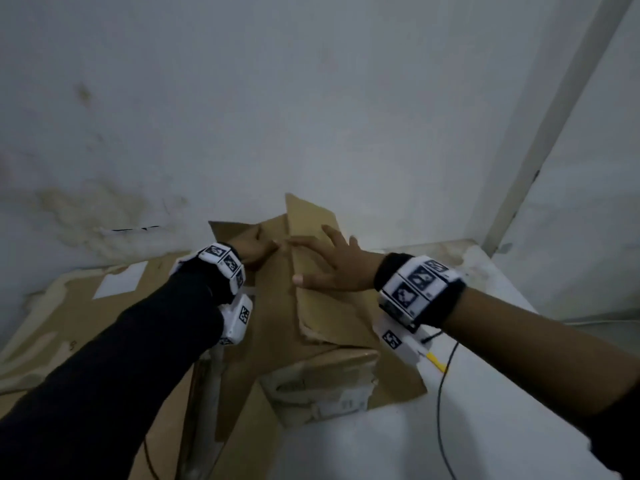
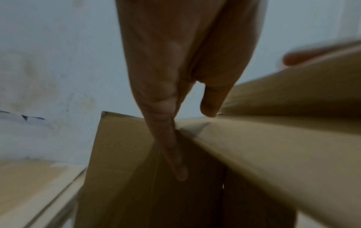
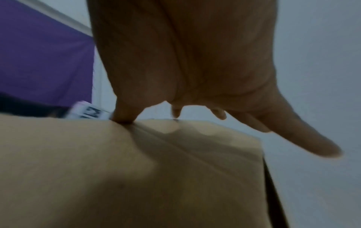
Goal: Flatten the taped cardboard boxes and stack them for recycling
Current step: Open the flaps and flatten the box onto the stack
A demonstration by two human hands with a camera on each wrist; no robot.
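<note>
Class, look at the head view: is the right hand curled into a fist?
No, the right hand lies spread with straight fingers on the cardboard flap.

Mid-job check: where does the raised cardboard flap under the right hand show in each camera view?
Head: raised cardboard flap at centre, right hand spread on it.
Left wrist: along the right side.
Right wrist: fills the lower left.
Shared landmark: the grey wall behind.
</note>
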